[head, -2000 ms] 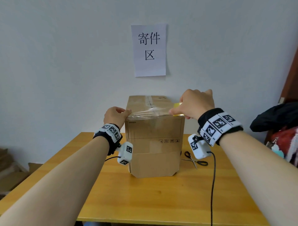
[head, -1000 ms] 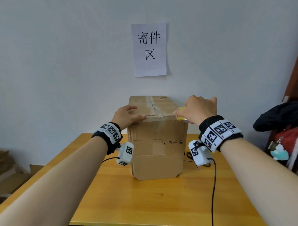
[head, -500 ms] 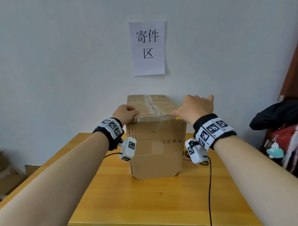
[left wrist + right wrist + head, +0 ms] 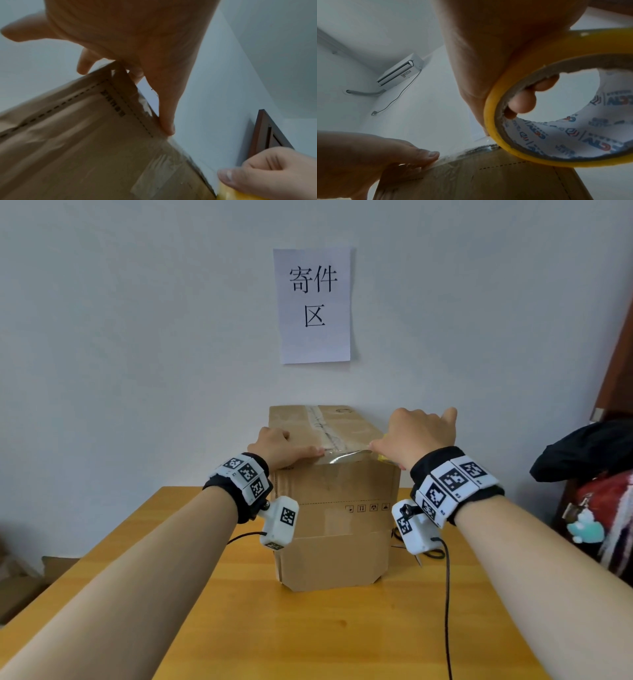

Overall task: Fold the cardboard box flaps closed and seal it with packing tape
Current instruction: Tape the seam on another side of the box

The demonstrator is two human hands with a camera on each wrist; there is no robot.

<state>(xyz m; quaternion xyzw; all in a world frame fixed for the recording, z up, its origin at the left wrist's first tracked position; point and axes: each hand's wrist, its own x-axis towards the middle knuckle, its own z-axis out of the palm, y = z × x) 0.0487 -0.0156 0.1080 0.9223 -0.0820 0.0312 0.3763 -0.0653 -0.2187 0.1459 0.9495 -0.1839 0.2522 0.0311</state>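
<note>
A tall cardboard box stands on the wooden table with its top flaps folded flat. A clear tape strip lies along its front top edge. My left hand rests on the box's front left corner, thumb straight along the edge and pressing the tape. My right hand grips the yellow tape roll at the front right corner, fingers hooked through its core. The roll touches the box edge, and only a yellow sliver shows in the head view.
Scissors lie on the table right of the box, mostly hidden by the wrist camera. A paper sign hangs on the wall behind. Dark and red bags sit at the right. Cardboard lies on the floor at left.
The tape that was stretched in the air between my hands now lies on the box's front edge. The roll has come down to the right corner, and my left thumb slid right along the tape.
</note>
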